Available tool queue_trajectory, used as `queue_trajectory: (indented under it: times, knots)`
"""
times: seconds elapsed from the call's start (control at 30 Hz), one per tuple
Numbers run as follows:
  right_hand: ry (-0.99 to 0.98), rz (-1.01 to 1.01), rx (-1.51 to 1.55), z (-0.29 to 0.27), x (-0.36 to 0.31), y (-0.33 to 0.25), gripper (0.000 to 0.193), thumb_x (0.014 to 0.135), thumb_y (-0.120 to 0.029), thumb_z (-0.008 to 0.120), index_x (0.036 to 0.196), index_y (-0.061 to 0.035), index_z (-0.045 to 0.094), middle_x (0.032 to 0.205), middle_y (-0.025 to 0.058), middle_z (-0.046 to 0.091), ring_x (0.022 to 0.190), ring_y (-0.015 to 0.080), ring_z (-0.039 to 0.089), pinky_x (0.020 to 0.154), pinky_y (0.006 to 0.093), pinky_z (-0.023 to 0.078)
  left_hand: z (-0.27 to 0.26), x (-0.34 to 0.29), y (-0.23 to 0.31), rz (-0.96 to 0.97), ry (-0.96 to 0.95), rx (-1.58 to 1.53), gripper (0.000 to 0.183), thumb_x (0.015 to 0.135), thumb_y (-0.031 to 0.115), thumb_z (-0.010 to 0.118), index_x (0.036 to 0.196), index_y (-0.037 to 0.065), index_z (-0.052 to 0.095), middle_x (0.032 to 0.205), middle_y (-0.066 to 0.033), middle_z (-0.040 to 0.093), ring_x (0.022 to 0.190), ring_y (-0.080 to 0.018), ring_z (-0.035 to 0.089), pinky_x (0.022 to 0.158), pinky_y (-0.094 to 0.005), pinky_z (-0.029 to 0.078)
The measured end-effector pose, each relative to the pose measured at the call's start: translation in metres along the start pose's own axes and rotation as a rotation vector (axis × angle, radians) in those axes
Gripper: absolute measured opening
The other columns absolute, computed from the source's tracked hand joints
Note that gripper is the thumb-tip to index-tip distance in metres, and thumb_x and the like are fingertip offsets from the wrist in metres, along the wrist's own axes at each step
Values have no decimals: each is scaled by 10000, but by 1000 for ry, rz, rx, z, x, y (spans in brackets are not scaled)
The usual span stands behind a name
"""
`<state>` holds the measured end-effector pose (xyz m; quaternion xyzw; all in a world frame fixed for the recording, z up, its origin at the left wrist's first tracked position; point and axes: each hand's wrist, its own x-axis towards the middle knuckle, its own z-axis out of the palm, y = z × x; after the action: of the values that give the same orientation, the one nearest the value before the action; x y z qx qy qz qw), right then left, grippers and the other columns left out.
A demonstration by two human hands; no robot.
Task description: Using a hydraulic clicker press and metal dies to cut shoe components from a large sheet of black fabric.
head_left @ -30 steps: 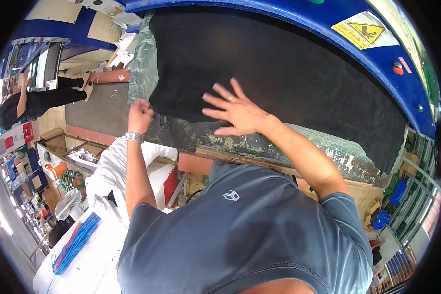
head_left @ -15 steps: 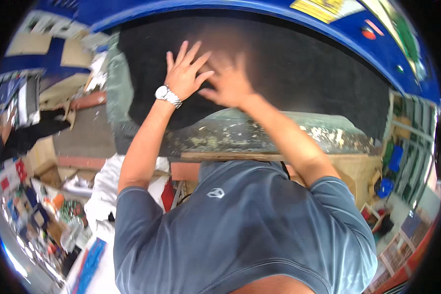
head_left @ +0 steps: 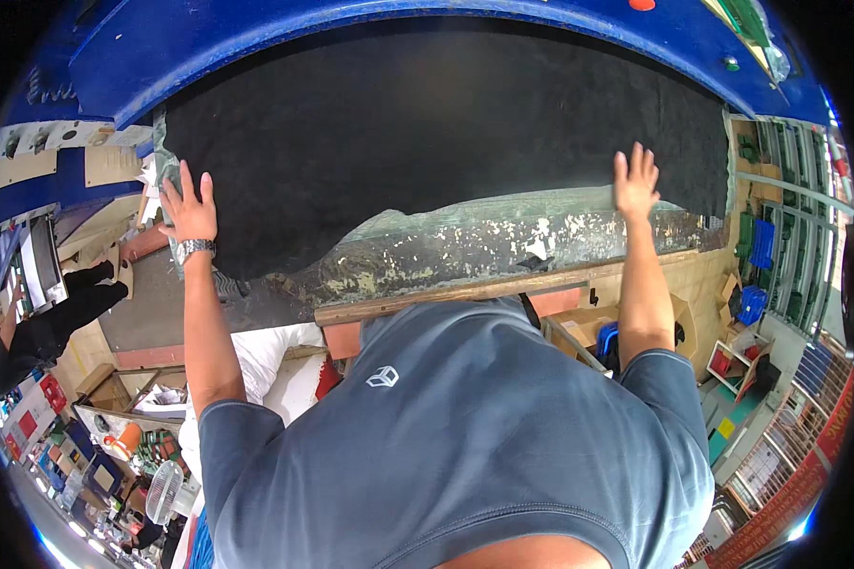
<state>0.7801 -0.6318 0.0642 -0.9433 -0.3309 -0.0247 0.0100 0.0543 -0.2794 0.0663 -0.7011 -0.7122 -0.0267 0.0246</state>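
Note:
A wide black sheet with an uneven edge (head_left: pixel 417 133), looking like a leather hide, lies flat across the worn work surface (head_left: pixel 380 264). My left hand (head_left: pixel 191 213), with a watch on its wrist, rests with fingers spread at the sheet's left edge. Out to the right, my right hand (head_left: pixel 637 185) is flat with fingers apart, over the sheet's near edge. Neither hand holds anything. Along the near side, the surface shows green and dark patches with flaking pale spots.
A blue machine beam (head_left: pixel 351 33) arches over the far side of the sheet. A wooden strip (head_left: pixel 503 286) edges the surface in front of me. At the left another person's dark-clothed legs (head_left: pixel 62 299) show. A cardboard box (head_left: pixel 579 322) sits below the right side.
My hands have moved apart from the middle, the left to the sheet's left edge, the right toward its right side. The view has shifted, and more of the sheet shows.

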Motion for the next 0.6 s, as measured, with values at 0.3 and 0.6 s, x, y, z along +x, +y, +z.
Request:
queue_trajectory:
  times: [0.3, 0.6]
  knots:
    - [-9, -882, 335, -56, -83, -95, 456, 832, -297, 863, 1221, -110, 716, 1265, 63, 648, 1201, 304, 591, 1068, 490, 417, -74, -138, 189, 903, -72, -622, 387, 822, 361, 864, 1120, 137, 762, 1088, -38, 714, 1037, -282, 658, 874, -455, 487]
    - [-488, -735, 491, -60, -27, -141, 261, 1051, -261, 648, 1035, -9, 714, 950, 219, 725, 934, 444, 703, 758, 480, 542, -23, -169, 295, 971, -84, -693, 281, 902, 180, 790, 1169, 155, 707, 1001, 1, 720, 949, -219, 659, 860, -396, 418]
